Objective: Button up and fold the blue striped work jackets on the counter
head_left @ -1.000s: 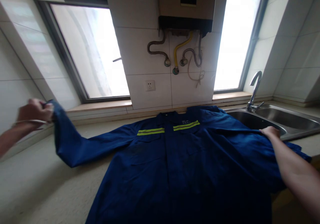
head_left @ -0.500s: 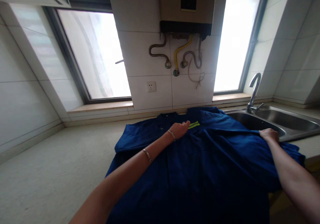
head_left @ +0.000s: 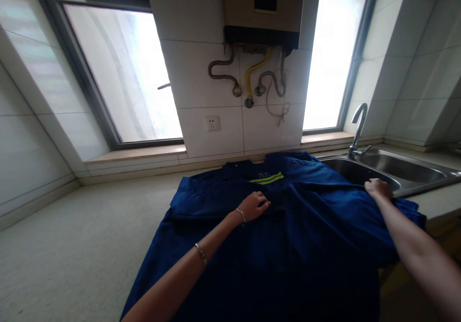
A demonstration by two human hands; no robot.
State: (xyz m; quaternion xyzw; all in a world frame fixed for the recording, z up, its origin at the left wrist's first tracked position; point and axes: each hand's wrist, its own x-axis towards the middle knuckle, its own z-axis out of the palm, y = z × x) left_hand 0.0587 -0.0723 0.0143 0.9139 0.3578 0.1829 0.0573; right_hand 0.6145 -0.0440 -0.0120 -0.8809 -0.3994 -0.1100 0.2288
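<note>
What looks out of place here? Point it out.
A pale cord hangs loose and knotted among the pipes under the wall-mounted water heater, unlike the fixed connections. The navy work jacket also droops over the counter edge by the sink.

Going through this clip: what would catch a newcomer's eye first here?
A large navy work jacket spread over the counter, its yellow-green reflective stripe near the collar. The left hand rests on its folded-over sleeve; the right hand lies at its edge beside the steel sink. Above, a wall-mounted gas water heater shows exposed pipes.
</note>
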